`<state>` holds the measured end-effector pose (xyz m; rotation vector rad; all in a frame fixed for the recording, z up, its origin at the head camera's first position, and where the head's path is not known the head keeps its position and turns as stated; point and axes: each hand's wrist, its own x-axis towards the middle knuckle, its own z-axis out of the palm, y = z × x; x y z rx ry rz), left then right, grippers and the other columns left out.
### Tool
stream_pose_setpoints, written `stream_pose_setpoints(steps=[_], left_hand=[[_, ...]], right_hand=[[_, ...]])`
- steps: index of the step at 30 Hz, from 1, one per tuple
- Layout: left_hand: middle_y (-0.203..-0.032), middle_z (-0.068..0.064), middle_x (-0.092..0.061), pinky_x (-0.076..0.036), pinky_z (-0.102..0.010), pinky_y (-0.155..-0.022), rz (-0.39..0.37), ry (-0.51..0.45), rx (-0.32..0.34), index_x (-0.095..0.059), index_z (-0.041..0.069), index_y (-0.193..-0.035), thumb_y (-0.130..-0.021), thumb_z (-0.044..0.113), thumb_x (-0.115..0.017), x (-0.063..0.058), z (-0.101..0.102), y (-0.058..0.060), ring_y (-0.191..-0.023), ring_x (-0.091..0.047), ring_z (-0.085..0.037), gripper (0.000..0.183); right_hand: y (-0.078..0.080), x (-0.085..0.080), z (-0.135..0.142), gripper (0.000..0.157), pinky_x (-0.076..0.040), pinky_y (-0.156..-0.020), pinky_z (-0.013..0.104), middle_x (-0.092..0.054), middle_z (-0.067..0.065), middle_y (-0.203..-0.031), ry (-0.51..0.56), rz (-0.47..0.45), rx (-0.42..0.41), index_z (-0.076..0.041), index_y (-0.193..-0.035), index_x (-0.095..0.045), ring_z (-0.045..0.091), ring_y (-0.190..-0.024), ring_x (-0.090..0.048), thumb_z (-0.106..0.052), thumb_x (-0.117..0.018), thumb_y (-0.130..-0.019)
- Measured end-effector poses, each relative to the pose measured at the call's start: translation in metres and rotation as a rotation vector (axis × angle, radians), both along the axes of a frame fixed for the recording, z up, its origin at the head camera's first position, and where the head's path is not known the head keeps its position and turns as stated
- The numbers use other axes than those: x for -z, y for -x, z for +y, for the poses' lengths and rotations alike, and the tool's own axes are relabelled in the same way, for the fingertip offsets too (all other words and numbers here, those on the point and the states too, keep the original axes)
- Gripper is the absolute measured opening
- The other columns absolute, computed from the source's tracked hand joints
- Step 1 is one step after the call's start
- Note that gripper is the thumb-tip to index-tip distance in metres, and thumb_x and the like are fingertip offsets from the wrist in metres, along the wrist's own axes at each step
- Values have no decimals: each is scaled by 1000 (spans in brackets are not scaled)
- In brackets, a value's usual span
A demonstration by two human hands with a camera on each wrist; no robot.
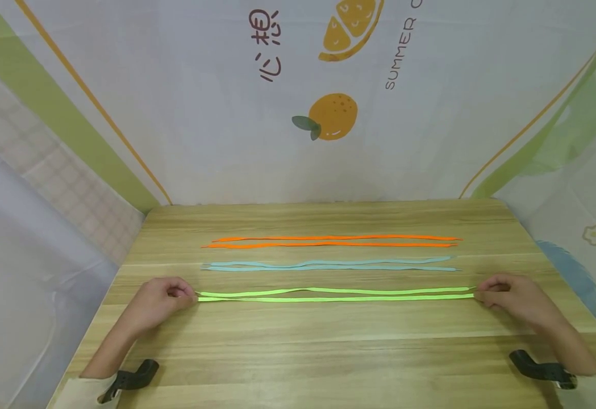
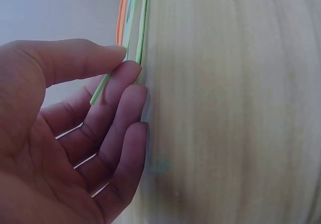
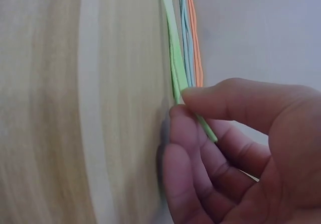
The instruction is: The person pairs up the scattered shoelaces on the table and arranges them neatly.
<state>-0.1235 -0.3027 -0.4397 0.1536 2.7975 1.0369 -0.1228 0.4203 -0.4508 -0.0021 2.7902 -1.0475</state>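
Two flat lime-green shoelaces [image 1: 338, 299] stretch side by side across the wooden table, between the two hands. At their left end, the left hand [image 1: 162, 301] pinches a green lace [image 2: 131, 28] between thumb and index finger, its tip sticking out past the fingers. The right hand [image 1: 515, 298] pinches a green lace [image 3: 176, 58] in the same way at the right end, with the tip [image 3: 209, 132] showing below the thumb. The remaining fingers of both hands are loosely bent. The second green lace runs close by, its ends partly hidden by the fingers.
Beyond the green pair lie two pale blue shoelaces [image 1: 328, 266], then two orange shoelaces [image 1: 328, 244], all roughly parallel. The wooden table [image 1: 318, 363] ends at a white fruit-printed cloth [image 1: 226, 153] at the back. Black wrist mounts sit on both forearms.
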Motion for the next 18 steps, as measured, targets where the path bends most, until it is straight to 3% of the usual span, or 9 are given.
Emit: stream_pose_setpoints(steps=[6, 11, 18], left_hand=[[-89, 2, -70, -48, -31, -70, 4, 19, -6, -79, 10, -100, -97, 16, -80, -2, 1, 0, -83, -60, -17, 7], [-95, 1, -75, -52, -37, -75, 12, 68, -20, -79, 11, -102, -95, 22, -84, -6, 1, -2, -88, -67, -18, 14], [-99, -1, -79, -53, -42, -76, 36, 129, -30, -79, 10, -107, -95, 27, -86, -11, -3, -6, -92, -74, -23, 22]], right_hand=[[-1, -2, -2, 26, -53, -70, 28, -76, 7, -101, -66, -3, -8, 4, -114, -77, 9, -81, -65, -19, -77, -103], [0, -5, 0, 27, -52, -71, 28, -77, 8, -103, -130, 16, -17, 1, -113, -79, 9, -85, -64, -23, -78, -102], [-2, -10, 4, 23, -52, -73, 34, -78, 9, -105, -232, 60, -33, -4, -111, -82, 22, -94, -69, -25, -78, -102]])
